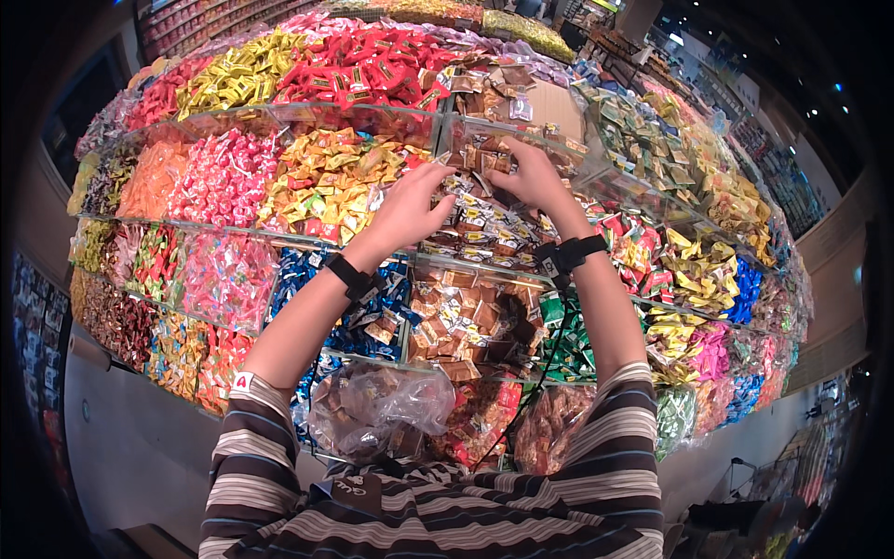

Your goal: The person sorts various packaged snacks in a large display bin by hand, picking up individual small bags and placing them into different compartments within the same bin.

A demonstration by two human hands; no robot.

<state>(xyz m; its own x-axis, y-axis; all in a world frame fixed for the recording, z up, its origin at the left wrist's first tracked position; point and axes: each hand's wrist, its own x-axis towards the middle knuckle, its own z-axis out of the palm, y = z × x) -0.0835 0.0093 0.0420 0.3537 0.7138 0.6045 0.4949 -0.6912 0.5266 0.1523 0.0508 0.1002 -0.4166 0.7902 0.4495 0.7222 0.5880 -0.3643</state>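
Note:
My left hand [415, 204] is over the near-left corner of a bin of small brown-and-white wrapped sweets [482, 222], thumb spread from the fingers. Above the same bin's back part, my right hand [532, 176] curves with its thumb and forefinger apart. Brown packets [482, 150] show behind its fingertips, at the clear divider [441, 136]. Neither hand plainly grips a packet, though some fingertips are partly hidden. Yellow-orange wrapped sweets [328, 182] fill the bin left of my left hand.
Tiered bins of wrapped sweets spread around me, split by clear panels. Red packets [363, 63] heap at the back; a cardboard panel [555, 108] shows at back right. Nearer are brown packets [447, 314], green ones [567, 342] and a crumpled clear plastic bag [380, 405]. A black cable [538, 384] hangs from my right wrist.

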